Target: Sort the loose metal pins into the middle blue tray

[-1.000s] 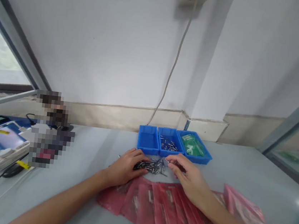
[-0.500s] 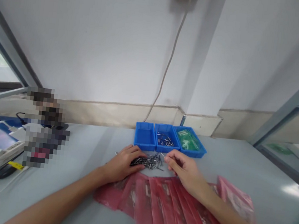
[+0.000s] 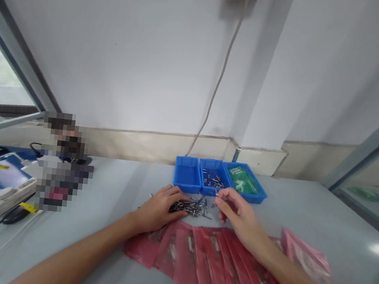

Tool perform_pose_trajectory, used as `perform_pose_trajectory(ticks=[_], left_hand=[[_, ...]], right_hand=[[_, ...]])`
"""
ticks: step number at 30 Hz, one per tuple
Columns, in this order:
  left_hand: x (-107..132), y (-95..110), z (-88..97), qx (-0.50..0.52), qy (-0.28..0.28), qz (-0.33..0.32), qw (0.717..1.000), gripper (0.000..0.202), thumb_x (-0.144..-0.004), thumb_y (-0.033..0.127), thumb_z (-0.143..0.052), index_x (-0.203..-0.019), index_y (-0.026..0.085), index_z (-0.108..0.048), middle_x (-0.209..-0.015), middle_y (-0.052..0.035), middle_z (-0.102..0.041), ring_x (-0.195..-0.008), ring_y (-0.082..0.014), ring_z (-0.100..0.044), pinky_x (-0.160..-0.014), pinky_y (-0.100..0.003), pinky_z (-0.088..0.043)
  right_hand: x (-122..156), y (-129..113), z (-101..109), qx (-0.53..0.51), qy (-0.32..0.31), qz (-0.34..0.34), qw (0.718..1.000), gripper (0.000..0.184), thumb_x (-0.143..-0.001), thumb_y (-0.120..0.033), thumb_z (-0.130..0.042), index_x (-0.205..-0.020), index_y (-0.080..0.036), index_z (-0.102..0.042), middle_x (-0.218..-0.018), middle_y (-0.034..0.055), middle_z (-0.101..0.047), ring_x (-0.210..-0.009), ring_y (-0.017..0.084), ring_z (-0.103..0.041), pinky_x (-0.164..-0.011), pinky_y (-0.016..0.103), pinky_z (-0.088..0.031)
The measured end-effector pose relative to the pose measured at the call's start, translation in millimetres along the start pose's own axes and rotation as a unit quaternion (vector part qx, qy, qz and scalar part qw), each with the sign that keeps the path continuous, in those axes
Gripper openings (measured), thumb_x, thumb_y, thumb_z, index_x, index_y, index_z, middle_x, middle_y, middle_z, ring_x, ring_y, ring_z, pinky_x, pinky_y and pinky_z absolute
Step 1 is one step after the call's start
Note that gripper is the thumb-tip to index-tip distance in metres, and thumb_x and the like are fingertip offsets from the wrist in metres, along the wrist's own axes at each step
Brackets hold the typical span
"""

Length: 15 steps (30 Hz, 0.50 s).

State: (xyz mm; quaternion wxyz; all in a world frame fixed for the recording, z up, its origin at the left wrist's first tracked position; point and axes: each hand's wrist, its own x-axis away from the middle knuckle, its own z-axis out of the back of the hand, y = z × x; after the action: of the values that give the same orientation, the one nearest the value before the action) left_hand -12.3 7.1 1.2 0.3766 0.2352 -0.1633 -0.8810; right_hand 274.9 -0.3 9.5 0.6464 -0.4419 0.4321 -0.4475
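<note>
Here, the left hand (image 3: 159, 207) lies partly open, thumb apart from curled fingers, over a pile of metal pins (image 3: 194, 207) on the surface (image 3: 109, 187); whether it grips any is unclear. Thumb and forefinger of the right hand (image 3: 238, 213) pinch a small pin (image 3: 217, 192) before the middle blue tray (image 3: 207, 191), which contains similar pins. Overlapping red bags (image 3: 195, 275) lie nearer the person. The right blue tray (image 3: 256, 199) holds a green packet (image 3: 244, 180).
</note>
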Motion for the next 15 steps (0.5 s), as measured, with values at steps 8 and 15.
perform_pose_trajectory(ticks=[8,15], left_hand=[[1.1,-1.7,-2.4,0.002,0.004,0.003,1.000,0.029,-0.106,0.037,-0.071,-0.131,0.025,-0.069,-0.126,-0.0074,-0.067,-0.117,-0.0284,-0.061,-0.107,-0.048,-0.050],[1.3,-3.5,-3.3,0.005,0.006,0.002,1.000,0.029,-0.106,0.036,-0.070,-0.134,0.027,-0.068,-0.128,-0.0065,-0.067,-0.119,-0.0281,-0.061,-0.109,-0.048,-0.050]], right_hand=[[-1.7,2.0,-0.8,0.014,-0.012,0.015,1.000,0.031,-0.100,-0.052,-0.070,-0.092,-0.025,-0.058,-0.076,-0.0046,-0.056,-0.066,0.016,-0.054,-0.065,0.030,-0.046],[-1.2,-0.9,-0.6,-0.032,-0.021,0.019,0.999,0.033,-0.102,-0.054,-0.070,-0.092,-0.024,-0.060,-0.080,-0.0040,-0.055,-0.065,0.014,-0.053,-0.063,0.029,-0.046]])
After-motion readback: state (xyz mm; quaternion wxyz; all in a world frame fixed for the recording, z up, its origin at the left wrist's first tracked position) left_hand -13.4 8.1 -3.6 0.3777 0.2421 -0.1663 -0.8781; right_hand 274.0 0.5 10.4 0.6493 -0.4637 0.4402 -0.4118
